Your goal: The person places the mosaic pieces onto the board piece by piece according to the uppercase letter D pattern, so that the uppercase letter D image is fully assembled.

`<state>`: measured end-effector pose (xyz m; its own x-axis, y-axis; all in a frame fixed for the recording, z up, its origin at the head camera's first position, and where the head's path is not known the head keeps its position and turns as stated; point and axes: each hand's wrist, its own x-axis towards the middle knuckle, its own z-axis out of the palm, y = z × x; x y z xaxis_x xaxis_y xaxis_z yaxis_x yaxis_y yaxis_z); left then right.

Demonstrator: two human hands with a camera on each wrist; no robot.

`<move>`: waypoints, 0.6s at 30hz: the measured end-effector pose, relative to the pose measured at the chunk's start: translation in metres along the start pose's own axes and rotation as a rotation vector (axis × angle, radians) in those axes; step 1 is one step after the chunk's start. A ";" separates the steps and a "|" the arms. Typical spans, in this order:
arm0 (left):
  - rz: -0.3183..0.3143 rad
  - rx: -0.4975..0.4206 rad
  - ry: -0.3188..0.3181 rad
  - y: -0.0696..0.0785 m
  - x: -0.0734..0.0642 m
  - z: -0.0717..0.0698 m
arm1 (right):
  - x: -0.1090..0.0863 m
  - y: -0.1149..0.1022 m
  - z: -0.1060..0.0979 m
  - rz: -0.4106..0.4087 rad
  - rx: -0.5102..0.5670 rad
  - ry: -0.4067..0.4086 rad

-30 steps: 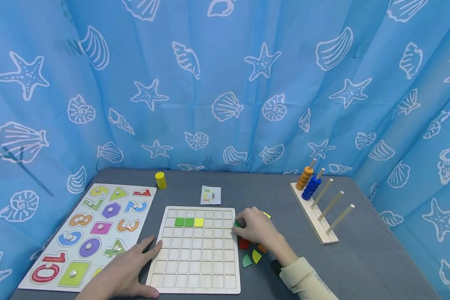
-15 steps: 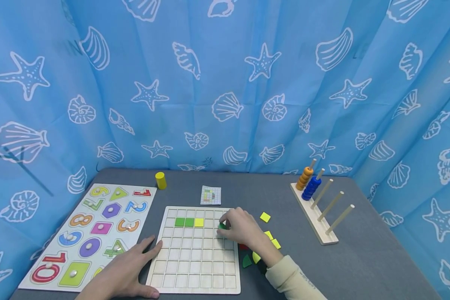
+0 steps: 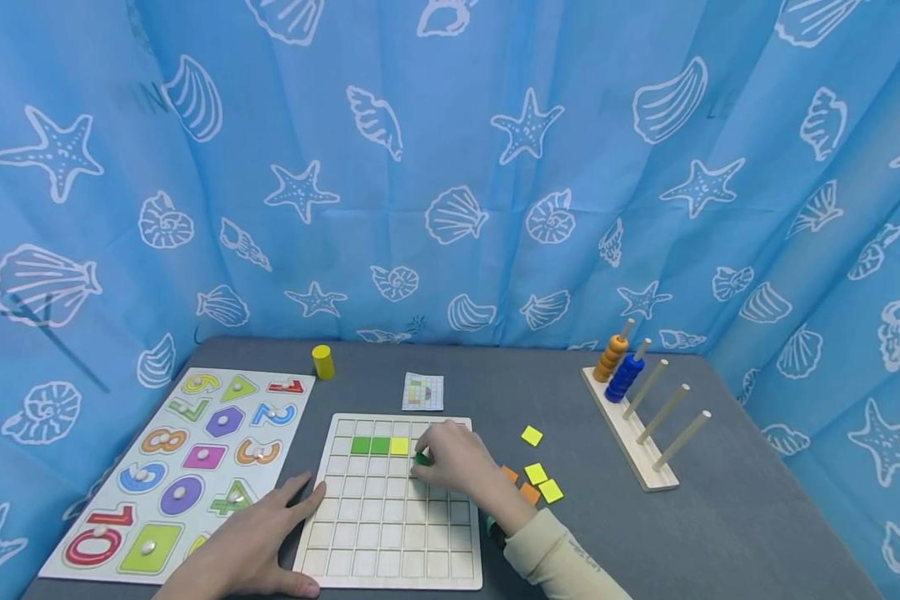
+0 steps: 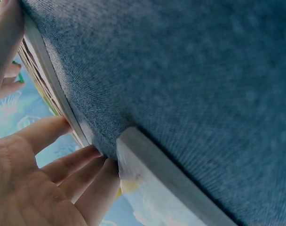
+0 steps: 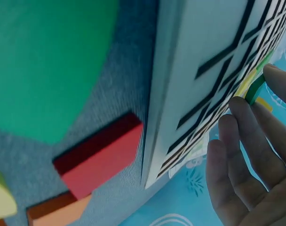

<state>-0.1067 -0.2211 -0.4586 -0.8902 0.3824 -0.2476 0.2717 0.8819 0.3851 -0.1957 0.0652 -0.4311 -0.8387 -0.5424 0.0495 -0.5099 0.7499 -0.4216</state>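
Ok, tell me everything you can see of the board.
The board is pale, wood-looking and flat, ruled into square cells within a plain border. It lies flat on the grey table. Two green tiles and a yellow tile sit side by side in its second row from the far edge. The left grip touches its left edge; the right grip pinches a green piece over it, contact unclear.

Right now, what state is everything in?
Square wooden grid board: flat, holding two green tiles, one yellow tile
Left fingers: touching the board's left edge
Dark green piece: pinched by right fingers
White number puzzle board: flat
Yellow cylinder: upright
Small printed card: flat
Wooden peg stand: two pegs beaded, three bare
Three yellow square tiles: loose
Red piece: loose
Orange pieces: loose
Rounded green piece: loose
Rounded yellow piece: loose
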 end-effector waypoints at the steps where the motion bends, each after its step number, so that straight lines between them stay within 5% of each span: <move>1: 0.000 -0.001 -0.001 0.000 0.000 0.000 | 0.000 -0.001 0.001 -0.001 -0.009 0.002; 18: -0.010 -0.007 -0.007 0.001 0.000 -0.001 | 0.003 -0.004 0.010 -0.007 -0.009 0.000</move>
<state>-0.1064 -0.2204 -0.4570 -0.8905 0.3753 -0.2573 0.2600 0.8837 0.3892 -0.1945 0.0573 -0.4382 -0.8351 -0.5477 0.0521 -0.5174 0.7496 -0.4128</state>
